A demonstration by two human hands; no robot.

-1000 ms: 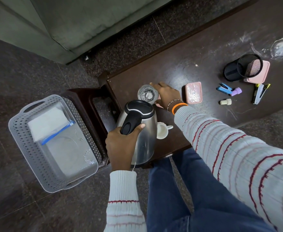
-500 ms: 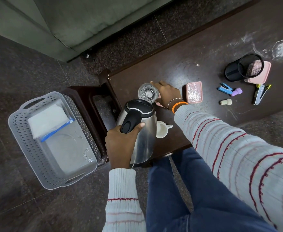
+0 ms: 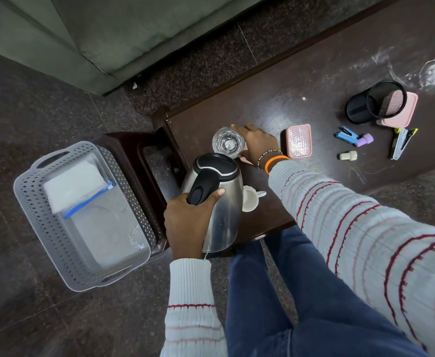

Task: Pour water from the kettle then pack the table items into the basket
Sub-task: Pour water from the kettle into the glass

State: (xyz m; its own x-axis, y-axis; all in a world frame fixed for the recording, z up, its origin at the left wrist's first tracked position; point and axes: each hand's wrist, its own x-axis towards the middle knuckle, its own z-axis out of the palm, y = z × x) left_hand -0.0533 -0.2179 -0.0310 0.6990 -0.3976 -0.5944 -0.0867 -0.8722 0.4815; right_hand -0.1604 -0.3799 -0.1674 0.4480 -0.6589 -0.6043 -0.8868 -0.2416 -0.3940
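Two grips: left hand (image 3: 189, 225) fingers clasp kettle (image 3: 219, 202); right hand (image 3: 257, 144) holds glass (image 3: 228, 143) (watery).

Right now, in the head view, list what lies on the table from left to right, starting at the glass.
glass → small pink box → cream cap → purple cap → stapler

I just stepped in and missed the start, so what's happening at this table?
A person holds a steel kettle by its handle in the left hand, spout toward a clear glass that the right hand steadies on the dark table. A white cup stands beside the kettle. Small items lie unpacked further right; the basket waits on the floor.
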